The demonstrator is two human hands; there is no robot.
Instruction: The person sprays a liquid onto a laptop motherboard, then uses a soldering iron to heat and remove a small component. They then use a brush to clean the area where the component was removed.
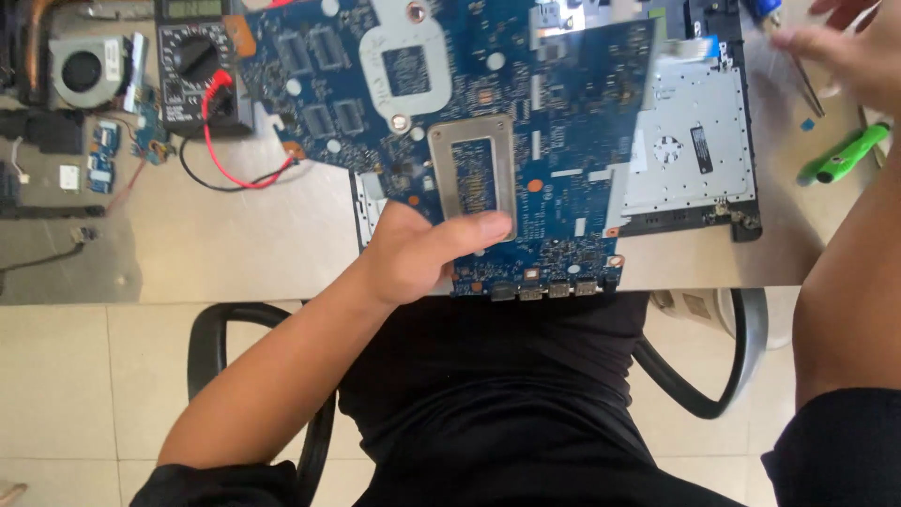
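Right, the left hand (427, 253) grips the big blue laptop circuit board (488, 113) at its near edge, thumb laid flat across the top just under the rectangular silver metal frame (472, 174), fingers curled beneath. The board is lifted and tilted over the grey tabletop (235, 235), clear of the black laptop base w/ silver metal drive cover (690, 141) that sits partly under its right side. So, judging from that, the board looks already freed from the chassis; the round grey cooling fan (83, 68) lies apart at far left, w/ small blue daughter boards (103, 155) beside it, so strip-down seems well along. What's left to do w/ the board can't be read from here.

The right hand (849, 52) is at the top right corner, blurred, reaching over the table near thin metal tweezers (809, 86); can't tell if it's open or closed on anything. A bright green plastic-handled tool (852, 155) lies just below it. A black multimeter w/ red and black leads (192, 66) sits at upper left, leads looping onto the table, touching nothing on the board as far as I can see.
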